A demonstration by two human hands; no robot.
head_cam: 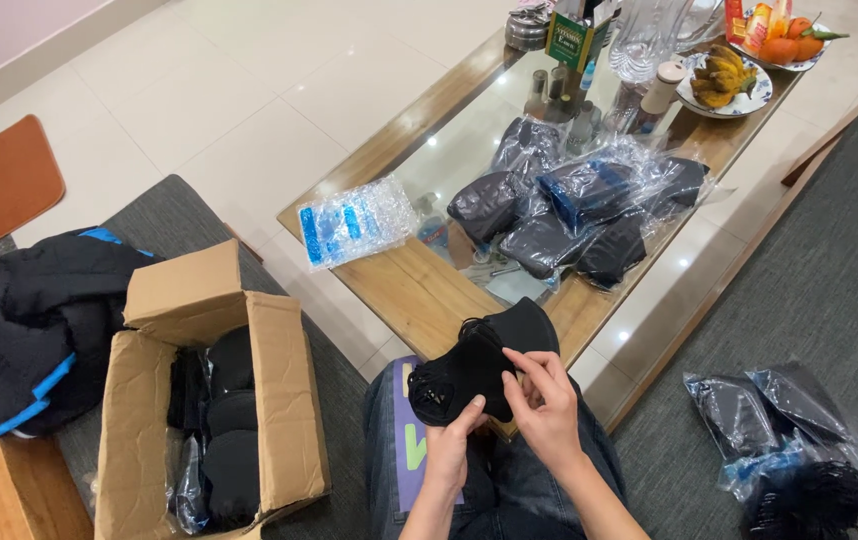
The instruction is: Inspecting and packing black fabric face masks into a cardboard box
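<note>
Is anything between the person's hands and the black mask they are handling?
Nothing visible. Both the left hand and the right hand already touch the black mask, held over the lap in front of the coffee table. The cardboard box sits off to the left, apart.

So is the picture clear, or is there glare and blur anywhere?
Head view: mostly sharp and evenly lit; ceiling lights glare as bright spots on the glass table top and the floor tiles; straight edges bow slightly toward the corners; the black mask loses detail in its darkness.
</note>
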